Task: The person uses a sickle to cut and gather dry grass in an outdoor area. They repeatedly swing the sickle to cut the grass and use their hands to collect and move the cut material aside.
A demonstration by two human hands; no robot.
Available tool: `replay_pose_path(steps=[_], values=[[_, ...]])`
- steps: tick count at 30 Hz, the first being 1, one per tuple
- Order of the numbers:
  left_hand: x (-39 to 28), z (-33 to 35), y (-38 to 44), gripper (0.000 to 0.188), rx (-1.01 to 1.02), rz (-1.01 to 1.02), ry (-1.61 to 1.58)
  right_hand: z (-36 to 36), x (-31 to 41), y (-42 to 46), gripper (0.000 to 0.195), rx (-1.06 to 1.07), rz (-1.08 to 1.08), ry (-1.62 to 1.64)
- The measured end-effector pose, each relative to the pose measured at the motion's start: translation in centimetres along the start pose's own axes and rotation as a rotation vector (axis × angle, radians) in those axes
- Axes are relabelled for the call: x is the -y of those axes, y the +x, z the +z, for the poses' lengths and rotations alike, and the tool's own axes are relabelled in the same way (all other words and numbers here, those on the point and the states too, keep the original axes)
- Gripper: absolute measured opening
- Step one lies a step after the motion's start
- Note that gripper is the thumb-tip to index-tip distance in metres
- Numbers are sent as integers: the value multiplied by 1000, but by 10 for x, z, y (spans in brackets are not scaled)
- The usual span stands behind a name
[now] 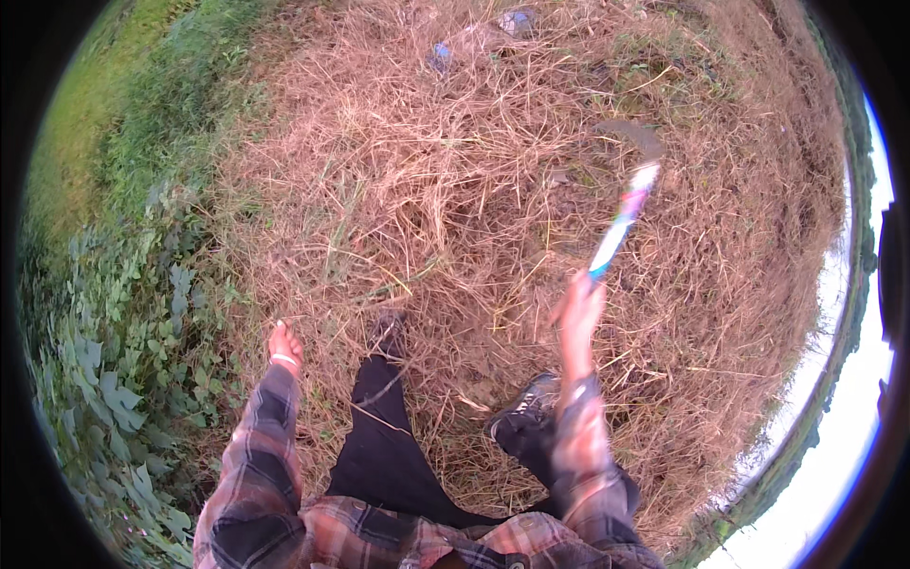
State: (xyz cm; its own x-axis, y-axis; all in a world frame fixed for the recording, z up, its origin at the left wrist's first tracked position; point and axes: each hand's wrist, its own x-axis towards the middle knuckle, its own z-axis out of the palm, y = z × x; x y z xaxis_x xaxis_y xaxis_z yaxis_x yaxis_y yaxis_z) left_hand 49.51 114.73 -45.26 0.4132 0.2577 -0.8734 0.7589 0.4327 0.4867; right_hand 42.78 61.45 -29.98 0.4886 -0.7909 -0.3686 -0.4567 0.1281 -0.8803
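My right hand (579,309) grips the lower end of a sickle's long handle (617,231), which is white with blue and pink parts. Its curved metal blade (643,139) points left at the far end, over dry cut grass (455,178). Both handle and blade are blurred. On the left, my left hand (286,346) hangs low over the grass with its fingers curled and a pale band at the wrist. I see nothing held in it. Dry stalks lie across my left shoe (389,334) and black trouser leg (384,398).
Broad-leaved green plants (114,398) and taller green grass (156,107) border the left side. A blue scrap of litter (441,53) and a pale crumpled piece (517,23) lie among the straw ahead. My right shoe (526,402) stands on straw-covered ground.
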Motion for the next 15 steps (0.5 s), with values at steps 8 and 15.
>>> replay_pose_path(steps=[8,15], values=[[94,-13,-58,30,-3,122,484,53,-121,100,19,162,58,-309],[83,-102,-30,37,-55,271,624,137,-143,-268,24,610,1069,66]])
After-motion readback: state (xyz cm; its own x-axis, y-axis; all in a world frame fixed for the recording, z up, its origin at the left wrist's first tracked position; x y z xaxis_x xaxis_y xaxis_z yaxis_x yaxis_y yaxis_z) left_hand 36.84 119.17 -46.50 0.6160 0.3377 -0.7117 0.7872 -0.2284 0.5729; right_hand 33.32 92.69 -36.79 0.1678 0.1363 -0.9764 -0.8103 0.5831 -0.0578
